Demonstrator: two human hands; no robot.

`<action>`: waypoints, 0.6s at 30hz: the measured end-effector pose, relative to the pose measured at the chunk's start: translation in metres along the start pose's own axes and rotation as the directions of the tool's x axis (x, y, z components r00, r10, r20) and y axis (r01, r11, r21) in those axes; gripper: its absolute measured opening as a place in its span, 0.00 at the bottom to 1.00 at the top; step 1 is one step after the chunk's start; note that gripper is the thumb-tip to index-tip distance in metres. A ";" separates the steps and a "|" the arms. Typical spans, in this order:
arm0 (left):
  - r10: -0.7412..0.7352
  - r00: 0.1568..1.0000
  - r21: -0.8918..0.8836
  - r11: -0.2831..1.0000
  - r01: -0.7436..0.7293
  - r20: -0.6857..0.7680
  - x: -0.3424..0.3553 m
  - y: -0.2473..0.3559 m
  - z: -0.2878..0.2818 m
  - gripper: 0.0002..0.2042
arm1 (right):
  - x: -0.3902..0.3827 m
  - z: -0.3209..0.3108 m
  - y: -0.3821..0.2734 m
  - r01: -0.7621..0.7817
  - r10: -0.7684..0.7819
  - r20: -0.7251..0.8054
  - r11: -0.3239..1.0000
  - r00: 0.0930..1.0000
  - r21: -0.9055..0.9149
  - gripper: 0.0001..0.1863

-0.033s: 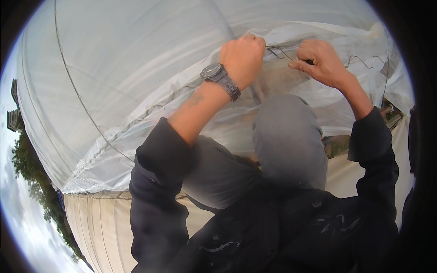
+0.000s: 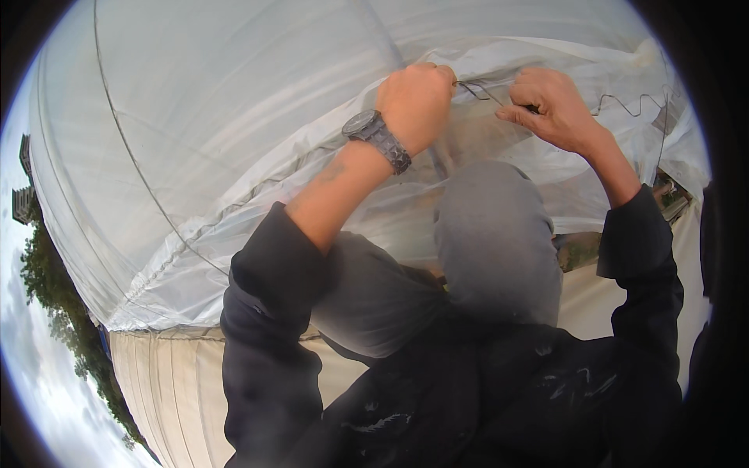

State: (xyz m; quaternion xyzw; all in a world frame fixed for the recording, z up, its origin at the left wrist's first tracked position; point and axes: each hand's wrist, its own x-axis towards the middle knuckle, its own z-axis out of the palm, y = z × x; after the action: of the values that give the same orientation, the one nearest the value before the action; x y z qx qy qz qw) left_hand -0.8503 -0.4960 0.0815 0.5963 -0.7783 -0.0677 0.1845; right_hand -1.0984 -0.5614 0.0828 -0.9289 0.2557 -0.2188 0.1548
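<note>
A thin dark zigzag wire [image 2: 485, 86] runs between my two hands along a folded band of clear plastic sheeting [image 2: 257, 183]. My left hand [image 2: 417, 105], with a dark watch [image 2: 377, 139] on its wrist, is closed on the wire at the fold; its fingertips are hidden behind the hand. To the right, my right hand [image 2: 546, 108] is curled with the thumb below the fingers, gripping the wire. Beyond that hand, more of the zigzag shows against the plastic.
My grey-clad knees [image 2: 495, 234] rise just below the hands. A long dark cord [image 2: 142, 175] crosses the sheeting on the left. Beige sheeting [image 2: 168, 374] hangs lower down. Trees [image 2: 62, 312] and sky lie past the left edge. Gaps at the right show ground or plants.
My left hand has dipped very slightly. My right hand is almost unmoved, and both keep their hold.
</note>
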 end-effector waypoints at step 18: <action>0.258 0.965 -0.153 0.957 -0.247 0.057 -0.007 -0.012 0.001 0.05 | -0.003 -0.009 0.007 0.011 -0.034 0.246 0.996 0.969 0.094 0.26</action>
State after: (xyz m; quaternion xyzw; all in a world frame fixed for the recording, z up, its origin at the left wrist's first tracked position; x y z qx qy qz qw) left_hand -0.8388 -0.4931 0.0754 0.4742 -0.8475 -0.1226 0.2047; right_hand -1.1080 -0.5668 0.0869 -0.9437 0.2135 -0.1143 0.2255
